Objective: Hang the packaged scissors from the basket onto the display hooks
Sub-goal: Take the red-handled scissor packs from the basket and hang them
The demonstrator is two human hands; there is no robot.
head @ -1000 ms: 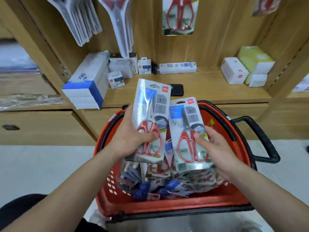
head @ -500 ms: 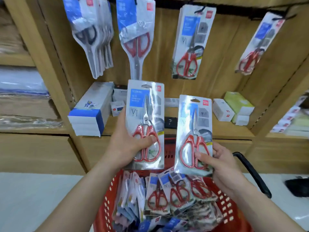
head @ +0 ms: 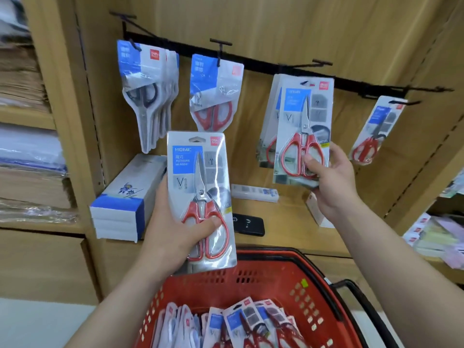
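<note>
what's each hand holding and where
Left hand holds one scissors pack by its lower end, thumb in front; right hand holds a second pack likewise.

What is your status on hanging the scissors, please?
Left hand grips one scissors pack above the basket. Right hand grips a second pack just below the third hook, not hooked yet. One hanging pack behind it.

I have both bare forearms stretched up and forward. My left hand (head: 175,229) grips a scissors pack (head: 200,187), thumb across its front. My right hand (head: 331,182) sits higher and farther out, thumb pinching a second scissors pack (head: 303,116).
</note>
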